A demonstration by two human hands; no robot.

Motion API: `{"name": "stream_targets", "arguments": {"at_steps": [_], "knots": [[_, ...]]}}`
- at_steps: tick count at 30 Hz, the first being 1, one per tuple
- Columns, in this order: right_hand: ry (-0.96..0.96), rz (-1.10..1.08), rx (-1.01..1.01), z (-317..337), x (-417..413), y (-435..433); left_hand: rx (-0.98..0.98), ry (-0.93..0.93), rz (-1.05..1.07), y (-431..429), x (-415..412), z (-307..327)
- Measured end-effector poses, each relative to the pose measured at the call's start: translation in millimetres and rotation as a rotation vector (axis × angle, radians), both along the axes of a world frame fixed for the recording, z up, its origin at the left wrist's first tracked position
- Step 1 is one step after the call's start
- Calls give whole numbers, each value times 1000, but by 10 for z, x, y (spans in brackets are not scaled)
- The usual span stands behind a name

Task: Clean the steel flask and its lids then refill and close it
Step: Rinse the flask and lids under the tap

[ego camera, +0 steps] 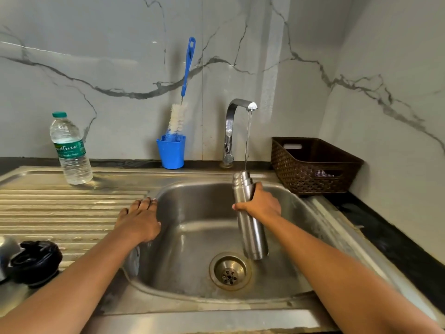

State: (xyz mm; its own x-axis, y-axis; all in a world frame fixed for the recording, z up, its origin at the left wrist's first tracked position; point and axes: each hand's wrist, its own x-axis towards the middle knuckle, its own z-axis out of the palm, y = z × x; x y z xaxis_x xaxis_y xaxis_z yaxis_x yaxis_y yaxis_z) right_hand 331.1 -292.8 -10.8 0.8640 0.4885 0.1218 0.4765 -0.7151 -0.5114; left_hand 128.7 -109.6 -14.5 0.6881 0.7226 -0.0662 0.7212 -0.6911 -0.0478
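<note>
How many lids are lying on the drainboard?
2. A black lid lies at the near left end of the drainboard; a steel lid sits just left of it, cut by the frame edge. More may be hidden.

silver flask [250, 227], blue cup [171, 153] (brush too), brown basket [313, 174]

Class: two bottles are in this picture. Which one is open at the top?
The steel flask, gripped by the right hand under the running tap, has no lid. The plastic water bottle on the drainboard wears its green cap.
</note>
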Motion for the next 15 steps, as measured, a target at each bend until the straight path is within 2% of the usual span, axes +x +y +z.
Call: {"name": "stream_targets", "arguments": {"at_steps": [2,4,5,8,10,13,15], "knots": [[-41,-13,166,151,42,-11,22,-3,-17,28,-18,9],[-2,-19,322,254,65,-28,42,5,-24,18,-20,23],[36,-15,315,236,62,-39,50,9,-30,10,-17,32],[76,-4,91,61,40,-52,57,2,-36,11,-32,34],[38,-22,123,102,53,-55,51,-8,-35,23,-38,29],[-10,-32,312,206,79,-52,49,-16,-39,35,-28,25],[24,-6,193,106,30,-38,46,-26,-38,32,-35,23]]}}
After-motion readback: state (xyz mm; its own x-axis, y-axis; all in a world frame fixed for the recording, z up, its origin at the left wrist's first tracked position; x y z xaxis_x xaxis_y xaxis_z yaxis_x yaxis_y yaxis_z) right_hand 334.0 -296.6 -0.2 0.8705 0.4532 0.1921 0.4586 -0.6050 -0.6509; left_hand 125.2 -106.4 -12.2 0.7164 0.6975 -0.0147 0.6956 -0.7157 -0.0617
